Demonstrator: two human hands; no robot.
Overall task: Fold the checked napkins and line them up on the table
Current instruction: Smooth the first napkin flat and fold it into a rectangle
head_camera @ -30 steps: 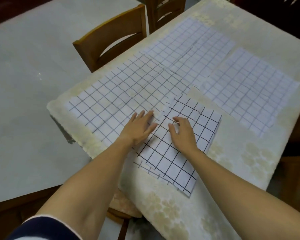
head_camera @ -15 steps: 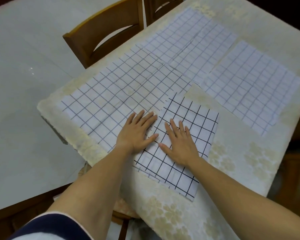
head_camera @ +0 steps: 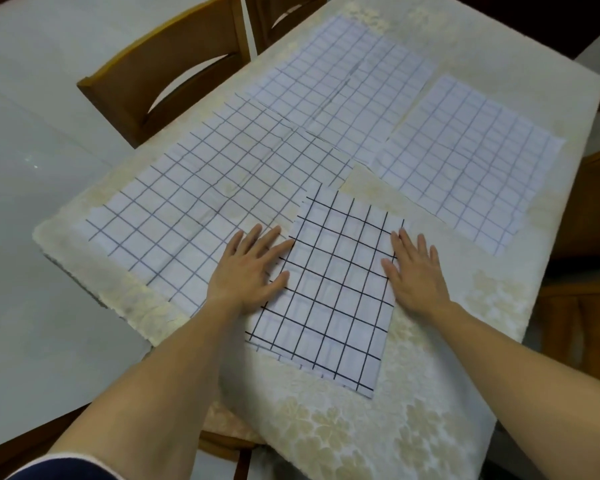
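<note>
Between the left grip [head_camera: 248,271] and the right grip [head_camera: 418,275] is a folded napkin [head_camera: 333,282], white with a bold black grid of squares. Beyond and to the left of the left grip, a wide napkin [head_camera: 205,188] is white with a thinner dark grid. Beyond the right grip, a third napkin [head_camera: 471,157] is white with a greyish-blue grid. Farthest from both grips, a fourth napkin [head_camera: 343,81] is white with very pale grey lines. The counter cloth [head_camera: 343,438] is cream with a tone-on-tone flower pattern, clearest on the near side of the grips. Far left of the left grip are a brown wooden chair [head_camera: 160,74] and a pale grey glossy floor [head_camera: 32,168]. The sleeve [head_camera: 59,469] behind the left grip is navy, edged in white.
</note>
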